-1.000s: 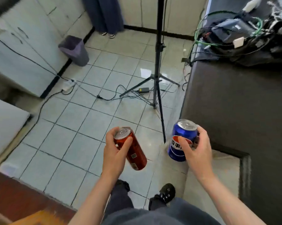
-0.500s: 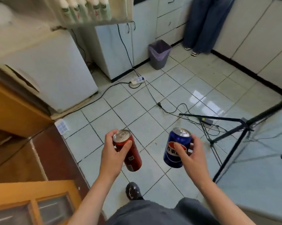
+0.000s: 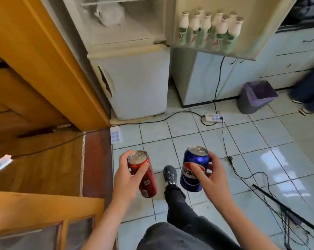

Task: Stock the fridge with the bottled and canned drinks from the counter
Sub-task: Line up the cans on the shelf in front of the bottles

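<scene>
My left hand (image 3: pixel 128 179) grips a slim red can (image 3: pixel 143 175), tilted a little with its top toward me. My right hand (image 3: pixel 213 177) holds a blue Pepsi can (image 3: pixel 193 168) upright beside it. Both cans hang over the tiled floor in front of a white fridge (image 3: pixel 140 82). The fridge's upper door (image 3: pixel 215 26) stands open to the right, and its shelf carries several white bottles with green labels (image 3: pixel 209 29). Inside the upper compartment I see a wire shelf and a blurred white object.
An orange wooden door frame (image 3: pixel 49 56) stands left of the fridge. A power strip (image 3: pixel 213 117) and cables lie on the floor ahead. A purple bin (image 3: pixel 255 95) sits at right beside pale blue cabinets (image 3: pixel 286 60). A tripod leg (image 3: pixel 286 212) crosses the lower right.
My view has swung left from the dark counter and tripod to face the open fridge, which is now closer. Both hands still hold their cans.
</scene>
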The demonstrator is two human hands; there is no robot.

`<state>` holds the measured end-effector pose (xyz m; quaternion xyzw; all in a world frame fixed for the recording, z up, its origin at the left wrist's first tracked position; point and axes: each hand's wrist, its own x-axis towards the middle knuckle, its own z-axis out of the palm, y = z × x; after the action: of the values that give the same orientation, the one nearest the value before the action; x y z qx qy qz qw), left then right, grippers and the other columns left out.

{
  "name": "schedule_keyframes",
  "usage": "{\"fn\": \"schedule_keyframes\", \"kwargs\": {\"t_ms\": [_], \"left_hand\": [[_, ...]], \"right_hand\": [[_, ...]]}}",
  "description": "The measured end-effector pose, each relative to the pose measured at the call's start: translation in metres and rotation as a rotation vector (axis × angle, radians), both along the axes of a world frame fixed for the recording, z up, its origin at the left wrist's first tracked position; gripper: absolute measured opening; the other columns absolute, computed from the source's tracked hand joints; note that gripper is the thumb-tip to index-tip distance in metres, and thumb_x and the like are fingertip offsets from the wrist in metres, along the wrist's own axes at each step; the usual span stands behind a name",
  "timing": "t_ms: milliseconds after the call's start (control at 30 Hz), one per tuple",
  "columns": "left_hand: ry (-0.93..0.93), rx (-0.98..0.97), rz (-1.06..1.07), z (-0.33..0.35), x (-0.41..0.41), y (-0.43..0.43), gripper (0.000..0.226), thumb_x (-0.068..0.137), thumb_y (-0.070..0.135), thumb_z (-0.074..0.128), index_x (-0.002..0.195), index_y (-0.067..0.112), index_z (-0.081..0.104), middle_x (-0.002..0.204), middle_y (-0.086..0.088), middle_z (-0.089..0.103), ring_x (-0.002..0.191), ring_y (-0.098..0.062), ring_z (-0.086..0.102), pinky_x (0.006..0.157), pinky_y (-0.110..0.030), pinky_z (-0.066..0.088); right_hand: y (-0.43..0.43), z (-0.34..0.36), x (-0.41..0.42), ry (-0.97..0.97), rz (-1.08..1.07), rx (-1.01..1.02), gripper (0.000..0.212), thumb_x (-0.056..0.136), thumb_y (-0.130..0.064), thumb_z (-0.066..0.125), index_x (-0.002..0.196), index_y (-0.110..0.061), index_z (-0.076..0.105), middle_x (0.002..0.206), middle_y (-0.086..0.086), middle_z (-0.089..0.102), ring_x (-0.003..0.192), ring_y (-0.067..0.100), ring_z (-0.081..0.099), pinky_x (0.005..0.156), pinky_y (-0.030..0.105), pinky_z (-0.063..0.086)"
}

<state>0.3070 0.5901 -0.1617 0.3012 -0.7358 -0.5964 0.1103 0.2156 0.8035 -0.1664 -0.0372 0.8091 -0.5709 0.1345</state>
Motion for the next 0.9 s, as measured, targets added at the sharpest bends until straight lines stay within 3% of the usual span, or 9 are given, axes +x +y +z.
{"fn": "schedule_keyframes", "kwargs": {"t_ms": [167,300,433,567,667,767,900], "left_hand": [[0.016,0.028,0.115,-0.001,-0.082,-0.057,0.039,0.084,0.026,0.066,0.109,0.046,0.044,0.112,0.021,0.055,0.102,0.0,0.055,0.079,-0.018,0.044],[0.05,-0.002,0.204,0.02,-0.155,-0.103,0.039,0.08,0.04,0.065,0.109,0.055,0.043,0.106,0.033,0.055,0.1,0.012,0.054,0.076,-0.019,0.045],[0.122,-0.021,0.296,0.035,-0.217,-0.148,0.046,0.071,0.053,0.063,0.112,0.055,0.043,0.108,0.034,0.053,0.1,0.013,0.053,0.074,-0.014,0.046],[0.139,-0.048,0.309,0.045,-0.26,-0.186,0.044,0.071,0.051,0.063,0.109,0.06,0.042,0.106,0.039,0.052,0.098,0.02,0.051,0.069,-0.004,0.045],[0.174,-0.054,0.289,0.047,-0.299,-0.224,0.049,0.072,0.049,0.062,0.117,0.05,0.042,0.113,0.031,0.05,0.1,0.022,0.049,0.071,0.003,0.041],[0.23,-0.045,0.258,0.049,-0.343,-0.268,0.052,0.074,0.043,0.063,0.121,0.041,0.042,0.118,0.023,0.05,0.101,0.018,0.051,0.073,0.0,0.042],[0.287,-0.025,0.232,0.06,-0.411,-0.339,0.05,0.073,0.044,0.064,0.118,0.049,0.043,0.12,0.02,0.051,0.107,0.004,0.054,0.083,-0.016,0.047]], "right_hand": [[-0.071,-0.008,-0.112,-0.008,0.132,-0.021,0.055,0.076,-0.032,0.074,0.121,-0.035,0.042,0.113,-0.019,0.055,0.102,-0.007,0.053,0.069,0.011,0.047],[-0.125,0.008,-0.204,0.008,0.214,-0.041,0.05,0.075,-0.035,0.074,0.115,-0.044,0.044,0.111,-0.02,0.057,0.101,-0.006,0.056,0.074,0.016,0.047],[-0.189,0.025,-0.283,0.036,0.238,-0.076,0.052,0.077,-0.034,0.074,0.118,-0.04,0.043,0.111,-0.019,0.055,0.099,-0.006,0.055,0.072,0.013,0.045],[-0.24,0.039,-0.334,0.063,0.227,-0.085,0.051,0.076,-0.033,0.074,0.113,-0.044,0.042,0.106,-0.021,0.056,0.093,-0.014,0.056,0.064,0.008,0.046],[-0.279,0.043,-0.374,0.076,0.217,-0.124,0.051,0.075,-0.031,0.074,0.116,-0.04,0.045,0.106,-0.019,0.057,0.094,-0.017,0.054,0.066,0.003,0.046],[-0.32,0.049,-0.41,0.117,0.174,-0.145,0.055,0.075,-0.031,0.075,0.121,-0.033,0.046,0.109,-0.016,0.059,0.098,-0.009,0.057,0.07,0.005,0.047],[-0.376,0.068,-0.463,0.182,0.109,-0.148,0.053,0.077,-0.025,0.074,0.118,-0.037,0.044,0.115,-0.008,0.059,0.101,-0.003,0.058,0.073,0.014,0.048]]}}
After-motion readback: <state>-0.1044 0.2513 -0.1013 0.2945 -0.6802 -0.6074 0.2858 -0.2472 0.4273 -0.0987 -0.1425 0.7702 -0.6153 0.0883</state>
